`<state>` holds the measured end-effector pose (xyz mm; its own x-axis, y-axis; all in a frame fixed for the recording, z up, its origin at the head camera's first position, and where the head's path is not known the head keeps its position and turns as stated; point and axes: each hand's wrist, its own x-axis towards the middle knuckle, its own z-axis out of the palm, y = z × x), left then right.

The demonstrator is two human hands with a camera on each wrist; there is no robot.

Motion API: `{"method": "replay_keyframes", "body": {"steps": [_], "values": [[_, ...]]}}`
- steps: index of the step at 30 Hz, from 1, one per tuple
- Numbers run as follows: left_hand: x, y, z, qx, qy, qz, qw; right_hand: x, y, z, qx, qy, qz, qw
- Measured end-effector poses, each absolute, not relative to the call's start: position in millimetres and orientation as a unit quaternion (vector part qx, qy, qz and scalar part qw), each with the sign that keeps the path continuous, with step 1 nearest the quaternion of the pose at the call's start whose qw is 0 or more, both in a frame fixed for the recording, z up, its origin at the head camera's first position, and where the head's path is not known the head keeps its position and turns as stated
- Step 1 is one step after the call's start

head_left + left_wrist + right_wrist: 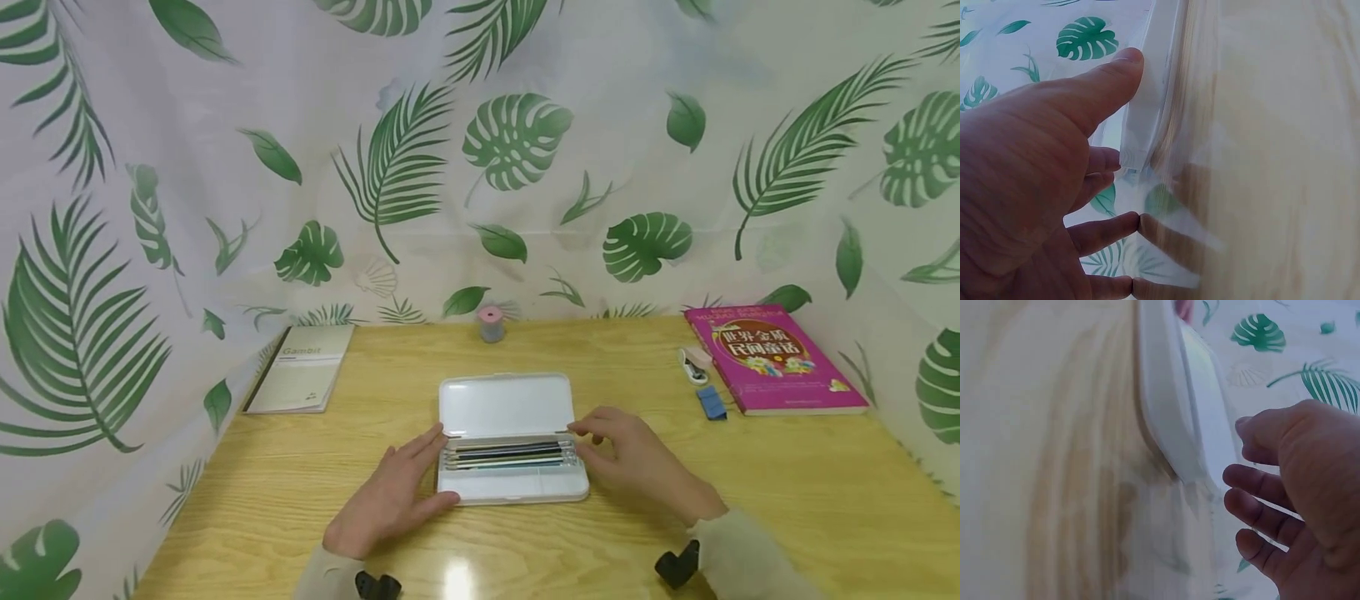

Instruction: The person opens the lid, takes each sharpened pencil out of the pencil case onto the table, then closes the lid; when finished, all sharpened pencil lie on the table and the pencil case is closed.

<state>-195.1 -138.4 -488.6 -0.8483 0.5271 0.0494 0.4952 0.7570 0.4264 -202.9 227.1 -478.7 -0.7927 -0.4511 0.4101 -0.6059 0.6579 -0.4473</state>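
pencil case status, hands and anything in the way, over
Left hand open, fingers flat against the pencil case left end. Right hand open, fingertips at its right end. Case lid open, pens inside. Nothing in the way.

The pencil case [510,406] is white. The table [787,483] is light wood grain. The curtain [525,142] is white with green leaves. The far right book [776,357] is magenta. The notebook [302,377] is pale grey.
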Motion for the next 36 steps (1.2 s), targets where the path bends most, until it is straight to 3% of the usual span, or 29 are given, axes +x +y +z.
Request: {"method": "replay_keyframes", "body": {"steps": [13,36], "values": [[-193.7,-138.1,-490.0,0.276,0.934,0.223,0.034,-198.4,208.1,-481.0,0.328,-0.921,0.164,0.133],[-194.6,-139.1,-489.0,0.276,0.935,0.219,0.036,-207.7,203.7,-476.1,0.271,-0.939,0.205,0.061]]}}
